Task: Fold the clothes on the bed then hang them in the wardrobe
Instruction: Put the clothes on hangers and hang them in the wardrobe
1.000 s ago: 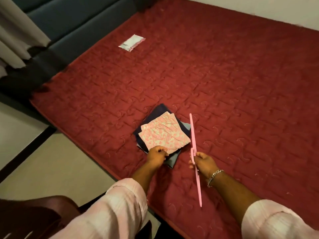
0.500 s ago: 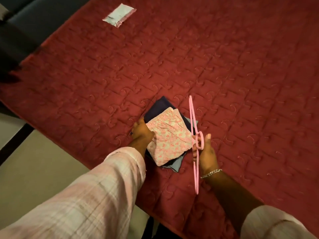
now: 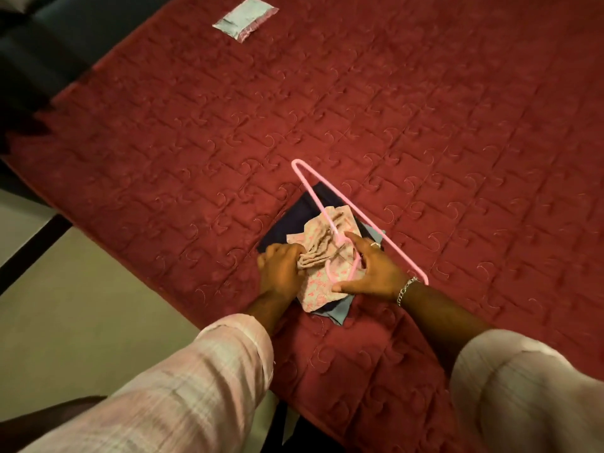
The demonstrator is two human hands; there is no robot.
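A small stack of folded clothes lies near the front edge of the red quilted bed (image 3: pixel 425 109). On top is a pink floral garment (image 3: pixel 315 284), bunched at its left side; under it are a dark navy piece (image 3: pixel 294 214) and a light blue piece (image 3: pixel 340 313). My left hand (image 3: pixel 282 268) grips the bunched edge of the pink garment. My right hand (image 3: pixel 372 271) holds a pink plastic hanger (image 3: pixel 327 197) by its hook, tilted flat over the stack, with the garment partly inside its frame.
A small pale packet (image 3: pixel 245 17) lies far back on the bed. A dark blue headboard (image 3: pixel 81 18) runs along the upper left. Pale floor (image 3: pixel 65 305) lies left of the bed edge, and a dark brown object (image 3: pixel 39 420) sits at bottom left.
The hanger has turned from edge-on upright to tilted flat over the stack. My left hand has bunched up the pink garment's edge. The camera has moved closer.
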